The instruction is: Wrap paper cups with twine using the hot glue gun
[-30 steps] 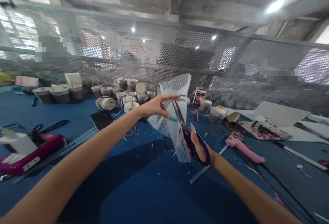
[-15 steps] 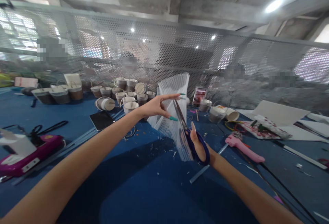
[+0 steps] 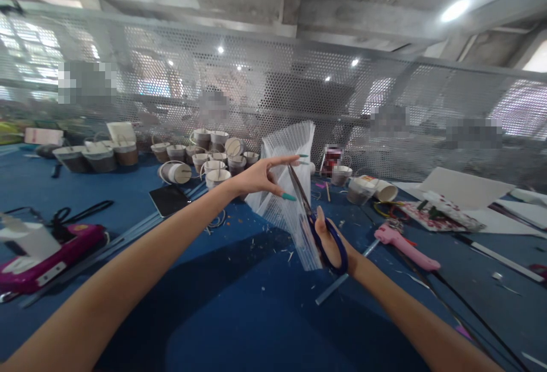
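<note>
My left hand (image 3: 260, 177) pinches a sheet of clear ribbed plastic (image 3: 290, 150) and holds it up above the blue table (image 3: 239, 315). The sheet hangs from the fingers down to about the table. My right hand (image 3: 331, 241) grips blue-handled scissors (image 3: 318, 221). Their blades point up and left into the sheet, just below my left fingers. Both arms reach far forward.
Several small white and brown baskets (image 3: 213, 158) stand at the back by a perforated metal screen (image 3: 273, 87). A pink glue gun (image 3: 405, 244) lies right, a magenta one (image 3: 51, 252) and black scissors (image 3: 81, 211) left. A dark phone (image 3: 168, 198) and paper scraps lie around.
The scissor blades have closed a little on the plastic and my right hand has edged slightly toward the sheet. My left hand holds still.
</note>
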`<state>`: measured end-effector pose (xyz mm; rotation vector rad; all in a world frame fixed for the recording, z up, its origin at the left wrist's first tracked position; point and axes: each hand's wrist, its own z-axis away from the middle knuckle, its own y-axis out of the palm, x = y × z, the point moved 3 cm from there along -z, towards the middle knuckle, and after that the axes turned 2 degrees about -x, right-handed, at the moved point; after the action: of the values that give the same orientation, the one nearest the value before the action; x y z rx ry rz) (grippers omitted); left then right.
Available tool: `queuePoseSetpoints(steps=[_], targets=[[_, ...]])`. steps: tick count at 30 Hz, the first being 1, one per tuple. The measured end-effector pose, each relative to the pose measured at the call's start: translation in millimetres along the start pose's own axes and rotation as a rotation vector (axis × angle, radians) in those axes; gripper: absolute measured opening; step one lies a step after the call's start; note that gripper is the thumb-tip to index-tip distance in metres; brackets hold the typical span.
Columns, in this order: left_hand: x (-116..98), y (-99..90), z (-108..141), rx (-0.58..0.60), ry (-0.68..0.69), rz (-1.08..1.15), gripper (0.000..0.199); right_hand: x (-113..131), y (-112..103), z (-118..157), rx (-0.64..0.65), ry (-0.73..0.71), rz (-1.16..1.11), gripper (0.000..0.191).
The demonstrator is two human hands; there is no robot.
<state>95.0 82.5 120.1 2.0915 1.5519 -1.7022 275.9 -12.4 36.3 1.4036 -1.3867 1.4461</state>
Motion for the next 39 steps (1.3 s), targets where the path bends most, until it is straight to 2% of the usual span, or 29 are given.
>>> queuePoseSetpoints(steps=[13,21,27,31,36,39], targets=[[-1,-0.7,0,-0.004,-0.001,0.002,0.084,-4,-1,0,0.006,0.02,-0.005,0.066],[-1,-1.2,1,0.004,0.001,-0.001,0.084,2,0,1,-0.006,0.025,0.05,0.066],[-2,-2.7,1,0.011,-0.007,0.026,0.082,4,-1,-1,-0.053,0.029,0.039,0.065],[-3,-6.5,-2,-0.051,-0.03,0.11,0.063,5,-2,-3,-0.035,0.024,-0.01,0.066],[2,-12.2,-5,-0.232,-0.152,0.098,0.031,3,-3,-5,0.017,-0.037,0.061,0.062],[3,-13.7,-4,-0.306,-0.185,0.081,0.026,3,-4,-5,0.027,-0.094,0.108,0.063]])
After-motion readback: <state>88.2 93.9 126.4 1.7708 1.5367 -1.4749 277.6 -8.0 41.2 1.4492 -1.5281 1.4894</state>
